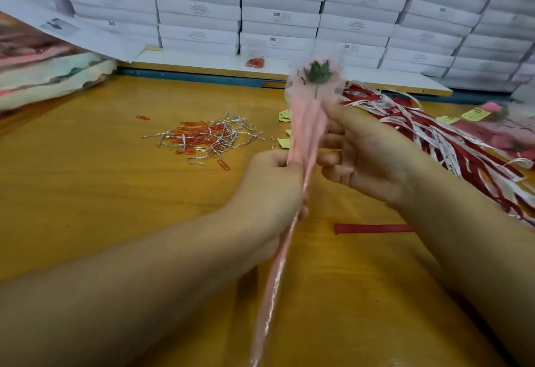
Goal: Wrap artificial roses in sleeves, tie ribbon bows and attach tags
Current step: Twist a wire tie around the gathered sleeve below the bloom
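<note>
Stock of white boxes stands stacked along the back of the counter. It plays no part in the present step and poses no evident hazard.

Loose red and white ribbons lie in a tangled heap at the right of the counter, near the right hand. Risk: one ribbon drawn from this heap single-handed is likely to snag or drag others with it.

The pink sleeve is held above the counter between both hands, its long tail running down toward the person. The rose sits inside the flared top, green calyx toward the camera, head pointing away. The left hand is closed round the gathered sleeve lower down. The right hand has thumb and curled fingers closed on it just below the flare.

Judgement: gathering is under way, and no bow or tag shows on this piece. Risk: one hand must let go to fetch a ribbon, and the film may then spring open and the rose slip or twist inside. Over-tight gathering may crease the film.

Paper clips and silver twist ties lie mixed in one heap to the left, apart from the hands, so picking out a single piece may be slow.

Yellow tags lie scattered behind the sleeve, partly hidden, and a reaching hand could easily brush them out of place.
</note>
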Motion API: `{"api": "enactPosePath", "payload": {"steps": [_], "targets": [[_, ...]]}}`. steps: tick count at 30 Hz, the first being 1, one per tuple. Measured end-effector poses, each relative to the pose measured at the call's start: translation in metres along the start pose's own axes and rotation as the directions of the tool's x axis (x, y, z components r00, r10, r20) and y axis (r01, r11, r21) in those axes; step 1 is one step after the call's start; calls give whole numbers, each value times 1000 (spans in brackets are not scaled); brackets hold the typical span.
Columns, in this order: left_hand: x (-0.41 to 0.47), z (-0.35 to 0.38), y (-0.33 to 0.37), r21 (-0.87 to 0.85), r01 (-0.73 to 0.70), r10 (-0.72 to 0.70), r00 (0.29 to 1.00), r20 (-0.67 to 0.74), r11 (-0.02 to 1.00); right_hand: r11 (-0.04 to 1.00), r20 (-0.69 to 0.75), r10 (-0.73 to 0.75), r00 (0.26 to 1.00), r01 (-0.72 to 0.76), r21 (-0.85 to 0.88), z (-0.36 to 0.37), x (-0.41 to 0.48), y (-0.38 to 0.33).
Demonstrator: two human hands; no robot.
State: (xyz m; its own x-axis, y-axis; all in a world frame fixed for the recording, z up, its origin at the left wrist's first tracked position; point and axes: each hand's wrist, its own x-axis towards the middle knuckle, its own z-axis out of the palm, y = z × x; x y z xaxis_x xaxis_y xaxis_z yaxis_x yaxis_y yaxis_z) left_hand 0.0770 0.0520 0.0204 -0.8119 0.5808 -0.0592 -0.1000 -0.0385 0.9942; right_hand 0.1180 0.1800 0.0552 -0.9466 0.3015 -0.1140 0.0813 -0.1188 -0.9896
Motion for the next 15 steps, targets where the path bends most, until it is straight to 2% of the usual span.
{"api": "enactPosePath", "payload": {"steps": [2, 5, 10, 12, 15], "targets": [[-5, 6, -2, 61, -30, 25, 996, 82, 998, 998, -71, -14, 997, 10, -62, 1, 1, 1], [3, 2, 0, 136, -20, 10, 997, 80, 991, 997, -105, 11, 994, -19, -78, 0, 2, 3], [23, -9, 13, 86, 39, -35, 998, -51, 996, 991, -3, 71, 997, -71, -115, -4, -1, 6], [29, -17, 11, 121, 40, -35, 998, -43, 992, 983, 36, 105, 994, -98, -157, -4, -3, 7], [32, -21, 6, 78, 45, -48, 998, 39, 996, 967, 58, 148, 987, -133, -216, -6, -4, 8]]}}
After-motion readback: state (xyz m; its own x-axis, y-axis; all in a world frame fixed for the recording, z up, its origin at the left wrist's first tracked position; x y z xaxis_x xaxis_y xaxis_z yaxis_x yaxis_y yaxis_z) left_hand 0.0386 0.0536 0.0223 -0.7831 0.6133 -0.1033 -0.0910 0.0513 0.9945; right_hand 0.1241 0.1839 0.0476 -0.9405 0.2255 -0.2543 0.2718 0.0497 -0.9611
